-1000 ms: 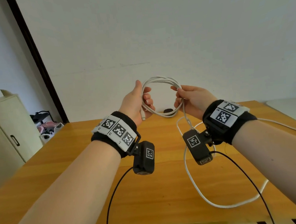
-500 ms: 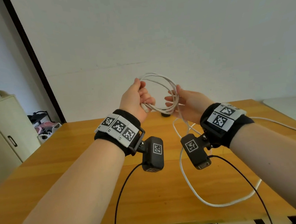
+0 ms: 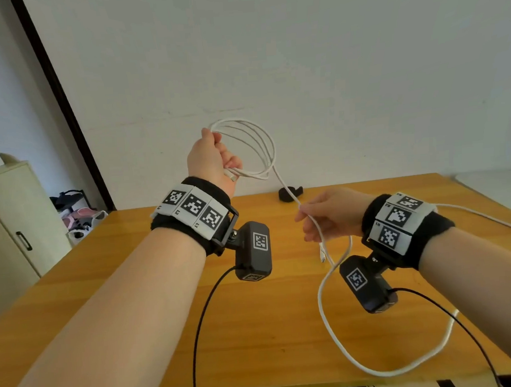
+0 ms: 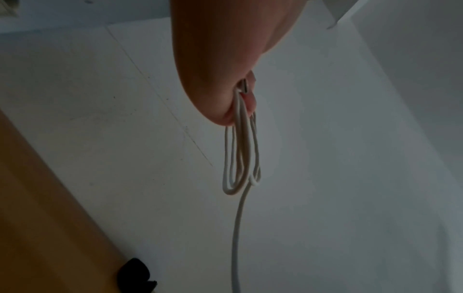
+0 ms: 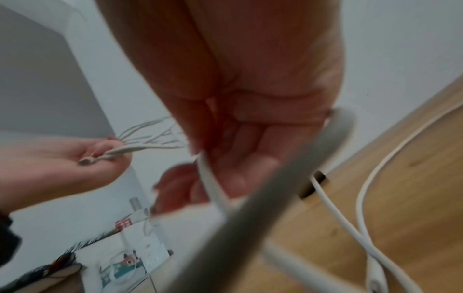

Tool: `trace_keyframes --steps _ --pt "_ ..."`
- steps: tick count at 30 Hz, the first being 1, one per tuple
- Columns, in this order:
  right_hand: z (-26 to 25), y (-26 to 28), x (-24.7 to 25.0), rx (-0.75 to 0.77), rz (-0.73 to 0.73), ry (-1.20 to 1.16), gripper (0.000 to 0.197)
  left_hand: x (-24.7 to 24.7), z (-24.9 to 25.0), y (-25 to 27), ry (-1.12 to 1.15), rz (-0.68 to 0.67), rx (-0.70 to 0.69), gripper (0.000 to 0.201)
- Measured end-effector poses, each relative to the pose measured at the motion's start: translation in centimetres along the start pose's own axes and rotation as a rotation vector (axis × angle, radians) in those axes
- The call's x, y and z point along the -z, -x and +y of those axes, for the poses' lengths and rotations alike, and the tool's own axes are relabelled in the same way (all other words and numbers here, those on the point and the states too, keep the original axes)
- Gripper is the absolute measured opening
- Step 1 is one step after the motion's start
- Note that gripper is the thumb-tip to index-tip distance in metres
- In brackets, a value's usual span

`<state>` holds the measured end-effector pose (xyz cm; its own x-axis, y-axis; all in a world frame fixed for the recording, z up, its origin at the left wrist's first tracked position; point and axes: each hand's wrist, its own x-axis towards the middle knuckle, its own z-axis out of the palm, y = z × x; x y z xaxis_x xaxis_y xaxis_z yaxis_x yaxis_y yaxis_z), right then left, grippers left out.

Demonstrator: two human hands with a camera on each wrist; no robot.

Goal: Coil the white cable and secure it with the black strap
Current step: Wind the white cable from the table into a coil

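Observation:
My left hand (image 3: pixel 215 160) is raised above the wooden table (image 3: pixel 134 292) and grips several loops of the white cable (image 3: pixel 263 144), with one plug end at its fingers (image 4: pixel 246 89). From the coil a single strand runs down to my right hand (image 3: pixel 313 219), whose fingers pinch it lower and to the right. Below that hand the loose cable (image 3: pixel 329 318) sweeps in a wide loop over the table's front right. The black strap (image 3: pixel 290 192) lies curled at the table's far edge, apart from both hands.
A cream cabinet (image 3: pixel 11 216) stands at the left, with shoes and bags on the floor (image 3: pixel 80 217) beside it. A white wall (image 3: pixel 300 69) backs the table. Black camera leads (image 3: pixel 203 333) hang from both wrists across the table's front edge.
My hands have parted: the left one lifted the coil up and left, the right one let go of the loops and slid down and right along the loose strand.

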<state>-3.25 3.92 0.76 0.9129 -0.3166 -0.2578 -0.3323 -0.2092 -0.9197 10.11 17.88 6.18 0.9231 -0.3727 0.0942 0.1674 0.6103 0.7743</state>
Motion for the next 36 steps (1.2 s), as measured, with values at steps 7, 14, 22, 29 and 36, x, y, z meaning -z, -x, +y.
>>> trace_keyframes --steps 7,14,22,29,36 --pt "-0.9 -0.9 -2.7 0.171 0.348 0.669 0.024 -1.2 -1.4 0.9 -0.144 -0.079 -0.027 0.032" --pt "-2.1 -0.5 -4.1 0.170 0.244 1.019 0.041 -1.1 -3.2 2.2 -0.600 -0.266 -0.218 0.027" --pt "-1.3 -0.4 -2.9 0.403 0.397 0.620 0.006 -0.2 -5.1 3.0 -1.188 -0.474 -0.477 0.022" --pt "-1.4 0.3 -1.9 0.340 0.362 -0.091 0.032 0.1 -5.9 3.6 -1.435 -0.504 -0.502 0.018" --pt "-1.6 0.9 -1.1 0.186 0.121 0.269 0.030 0.5 -5.5 2.3 -1.439 -0.426 -0.490 0.019"
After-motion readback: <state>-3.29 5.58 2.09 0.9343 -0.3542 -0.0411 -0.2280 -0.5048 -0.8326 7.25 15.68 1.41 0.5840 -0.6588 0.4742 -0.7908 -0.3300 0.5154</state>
